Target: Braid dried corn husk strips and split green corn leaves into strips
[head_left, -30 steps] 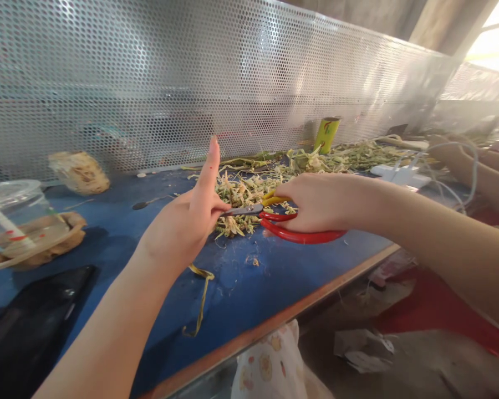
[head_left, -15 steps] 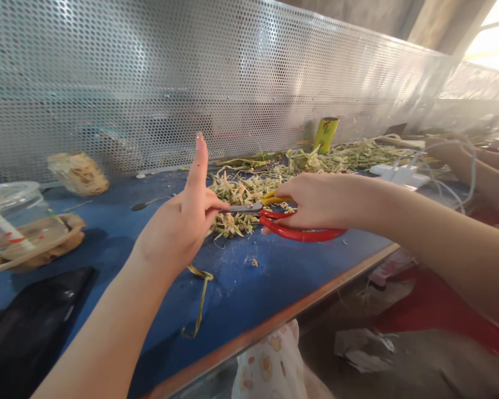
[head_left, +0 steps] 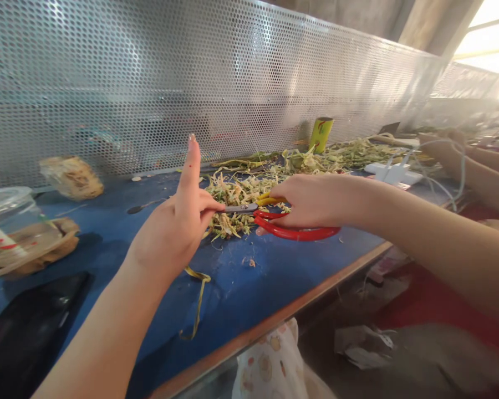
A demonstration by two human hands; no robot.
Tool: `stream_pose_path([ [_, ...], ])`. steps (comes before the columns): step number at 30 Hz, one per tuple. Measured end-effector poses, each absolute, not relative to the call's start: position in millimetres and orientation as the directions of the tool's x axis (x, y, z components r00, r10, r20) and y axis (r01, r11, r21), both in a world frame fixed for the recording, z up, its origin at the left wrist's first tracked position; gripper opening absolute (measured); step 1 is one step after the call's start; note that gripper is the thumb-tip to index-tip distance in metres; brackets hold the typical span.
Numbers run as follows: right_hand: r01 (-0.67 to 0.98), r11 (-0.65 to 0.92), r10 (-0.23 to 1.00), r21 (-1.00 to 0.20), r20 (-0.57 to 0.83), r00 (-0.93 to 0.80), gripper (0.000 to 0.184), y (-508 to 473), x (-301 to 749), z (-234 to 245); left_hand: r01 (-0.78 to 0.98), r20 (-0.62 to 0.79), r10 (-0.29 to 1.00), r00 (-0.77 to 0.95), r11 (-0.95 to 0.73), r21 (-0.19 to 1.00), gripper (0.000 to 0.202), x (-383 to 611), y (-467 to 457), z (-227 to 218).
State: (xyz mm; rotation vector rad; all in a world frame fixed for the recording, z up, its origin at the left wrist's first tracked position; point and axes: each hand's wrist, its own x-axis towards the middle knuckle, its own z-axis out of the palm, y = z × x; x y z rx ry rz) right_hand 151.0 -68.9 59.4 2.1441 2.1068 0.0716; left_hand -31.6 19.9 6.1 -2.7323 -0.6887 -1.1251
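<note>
My right hand (head_left: pixel 316 200) is closed around the red handles of a pair of scissors (head_left: pixel 291 227), whose metal blades point left. My left hand (head_left: pixel 177 221) is raised just left of the blade tips, index finger pointing straight up and the other fingers pinched together at the blades; what they pinch is too small to make out. Behind both hands lies a pile of pale green plant trimmings (head_left: pixel 241 194) on the blue table (head_left: pixel 253 282).
A perforated metal screen (head_left: pixel 191 77) backs the table. A clear plastic cup (head_left: pixel 4 213), brown bag and black bag (head_left: pixel 20 327) sit at left. A yellow-green can (head_left: pixel 321 134), a white power strip (head_left: pixel 393 173) and another person's arms (head_left: pixel 466 158) are at right.
My left hand has shifted slightly left with its index finger more upright. The right hand and scissors stay nearly in place; the view has panned a little.
</note>
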Motion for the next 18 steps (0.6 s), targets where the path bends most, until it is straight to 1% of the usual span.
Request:
stream_pose_path([
  [5, 0.986, 0.005, 1.000, 0.165, -0.030, 0.000, 0.039, -70.1, 150.1, 58.3, 0.453, 0.702, 0.361, 0.613, -0.889, 0.062, 0.075, -32.6, 20.5, 6.0],
  [7, 0.985, -0.007, 0.999, 0.172, -0.037, 0.014, 0.043, -70.0, 149.9, 56.7, 0.455, 0.713, 0.359, 0.603, -0.888, 0.063, 0.077, -32.8, 19.9, 6.1],
  [11, 0.988, -0.018, 0.999, 0.151, -0.046, 0.025, 0.051, -69.8, 150.0, 53.5, 0.472, 0.725, 0.401, 0.560, -0.873, 0.119, 0.083, -32.9, 17.5, 7.3],
  [15, 0.990, -0.005, 1.000, 0.140, -0.028, 0.009, 0.049, -70.1, 147.8, 52.6, 0.445, 0.709, 0.386, 0.591, -0.888, 0.113, 0.083, -33.1, 16.6, 9.0],
  [18, 0.991, -0.008, 1.000, 0.131, -0.023, 0.011, 0.051, -70.2, 145.6, 52.5, 0.437, 0.703, 0.383, 0.599, -0.892, 0.114, 0.082, -33.6, 17.0, 9.8],
])
